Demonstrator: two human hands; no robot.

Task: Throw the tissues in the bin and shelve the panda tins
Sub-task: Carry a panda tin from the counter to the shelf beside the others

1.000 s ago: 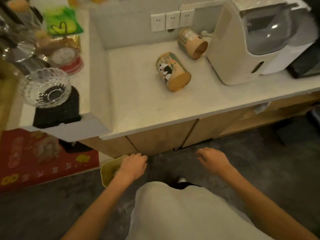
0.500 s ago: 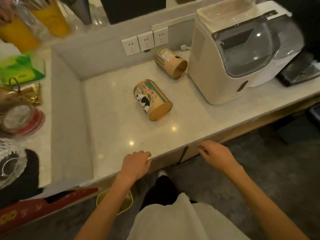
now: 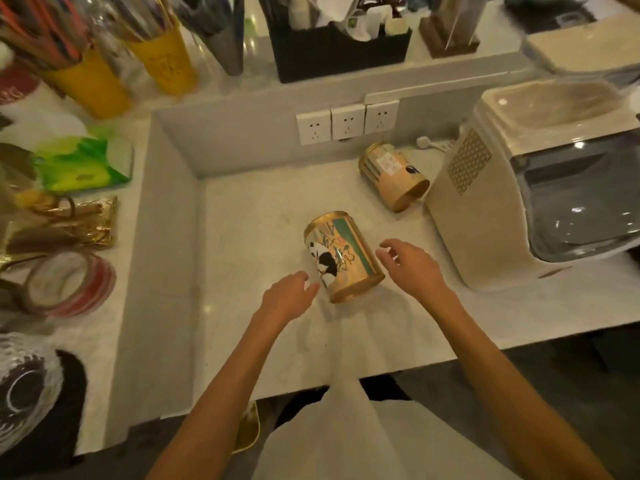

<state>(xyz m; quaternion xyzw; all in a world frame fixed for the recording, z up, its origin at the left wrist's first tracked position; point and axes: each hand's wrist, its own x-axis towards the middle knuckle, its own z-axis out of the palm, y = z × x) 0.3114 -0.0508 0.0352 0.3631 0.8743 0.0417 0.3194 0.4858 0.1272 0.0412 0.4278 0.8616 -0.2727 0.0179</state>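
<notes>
Head view, looking down on a pale stone tabletop (image 3: pixel 263 216) set in a recess w/ grey walls. Near panda tin (image 3: pixel 343 256) lay on its side at frame centre, panda print facing up, gold rim toward the lower right. Left hand (image 3: pixel 285 301) sat just lower left of it, grip open w/ fingers loosely curled, fingertips close to the tin's near end; contact couldn't be told. Right hand (image 3: pixel 412 268) was just right of the tin, grip open too, fingers spread toward it, a small gap visible. Neither hand held anything.

Second panda tin (image 3: pixel 393 174) also lay on its side, upper right of the first & well apart from it, open gold end pointing lower right, close beside the cream appliance (image 3: pixel 485 209) w/ a dark clear lid at the right of frame. Three white wall sockets (image 3: pixel 347 122) sat on the back wall above that tin.

Raised ledge at left carried a green packet (image 3: pixel 83 164), a gold foil bag (image 3: pixel 76 220), a red-rimmed round lid (image 3: pixel 65 282) & a cut-glass bowl (image 3: pixel 24 386) at lower left. Top of frame: yellow cups (image 3: pixel 162 64) full of straws, a black organiser box (image 3: pixel 339 53). A yellow bin (image 3: pixel 247 431) edge showed below the tabletop, between the forearms, mostly hidden. No tissues could be made out.
</notes>
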